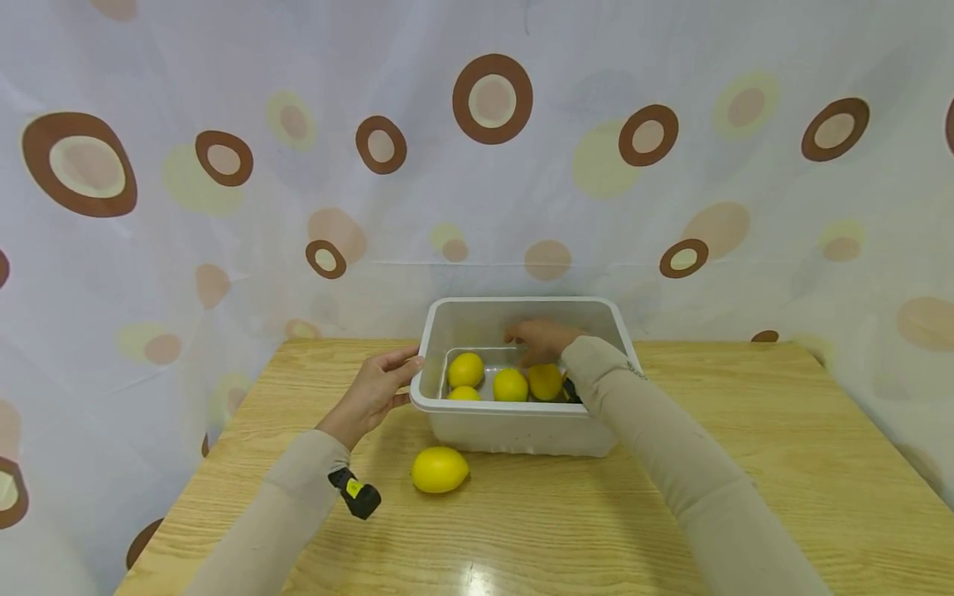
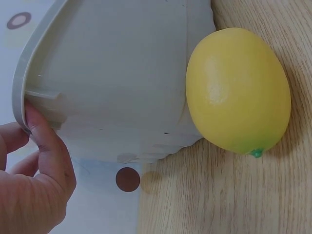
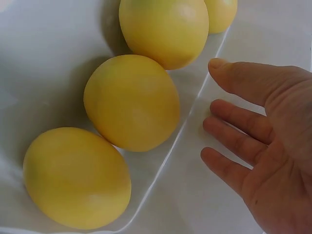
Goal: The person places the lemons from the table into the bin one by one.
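A white plastic bin (image 1: 522, 426) stands on the table, with several yellow lemons (image 1: 510, 386) on its floor. My left hand (image 1: 376, 389) grips the bin's left rim; in the left wrist view a finger (image 2: 48, 141) bends up under the lip. My right hand (image 1: 542, 338) is inside the bin, toward its back wall. In the right wrist view its fingers (image 3: 239, 141) are spread and relaxed beside the row of lemons, holding nothing. One more lemon (image 1: 440, 470), with a green tip, lies on the table in front of the bin.
The wooden table (image 1: 745, 447) reaches back to a white curtain (image 1: 417, 207) printed with brown and yellow rings. A black wrist camera (image 1: 356, 494) sticks out from the left sleeve. The right forearm (image 1: 678, 463) crosses over the bin's right front corner.
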A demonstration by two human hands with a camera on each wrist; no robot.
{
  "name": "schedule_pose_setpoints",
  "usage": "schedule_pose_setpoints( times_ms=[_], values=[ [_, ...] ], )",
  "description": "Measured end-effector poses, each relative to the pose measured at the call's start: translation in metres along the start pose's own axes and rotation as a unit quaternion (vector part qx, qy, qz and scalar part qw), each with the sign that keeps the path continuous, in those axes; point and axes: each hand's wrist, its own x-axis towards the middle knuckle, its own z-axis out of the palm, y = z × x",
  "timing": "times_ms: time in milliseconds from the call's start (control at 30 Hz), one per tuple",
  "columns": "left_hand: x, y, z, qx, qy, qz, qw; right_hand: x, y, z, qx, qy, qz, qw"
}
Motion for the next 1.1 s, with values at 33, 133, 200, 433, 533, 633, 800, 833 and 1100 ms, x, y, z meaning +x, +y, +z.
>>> schedule_pose_setpoints(
  times_ms=[33, 133, 200, 433, 533, 633, 800, 833, 1100],
  values=[
    [0.000, 0.000, 0.000, 0.000, -0.001, 0.001, 1.0000, 0.000, 0.000, 0.001, -0.002, 0.002, -0.001, 1.000],
    [0.000, 0.000, 0.000, -0.001, -0.005, 0.001, 1.0000, 0.000, 0.001, 0.001, -0.009, 0.005, -0.005, 1.000],
    [0.000, 0.000, 0.000, -0.002, -0.005, 0.001, 1.0000, -0.001, 0.000, 0.000, -0.013, 0.006, -0.010, 1.000],
    [0.000, 0.001, 0.001, 0.000, -0.002, -0.001, 1.0000, -0.006, -0.003, -0.005, 0.004, -0.001, -0.018, 1.000],
    [0.000, 0.002, 0.001, 0.001, 0.000, -0.003, 1.0000, -0.006, -0.003, -0.005, 0.000, -0.001, -0.024, 1.000],
    [-0.001, 0.003, 0.002, 0.000, 0.002, -0.005, 1.0000, -0.007, -0.004, -0.007, 0.003, -0.006, -0.027, 1.000],
    [-0.001, 0.003, 0.002, -0.002, 0.005, -0.011, 0.9999, -0.009, -0.009, -0.012, 0.021, -0.012, -0.033, 0.999],
    [-0.001, 0.002, 0.002, -0.002, 0.005, -0.012, 0.9999, -0.009, -0.009, -0.012, 0.031, -0.012, -0.030, 0.999],
    [0.000, 0.001, 0.001, 0.000, 0.009, -0.007, 0.9999, -0.016, -0.009, -0.031, 0.052, 0.023, -0.051, 0.997]
  ],
)
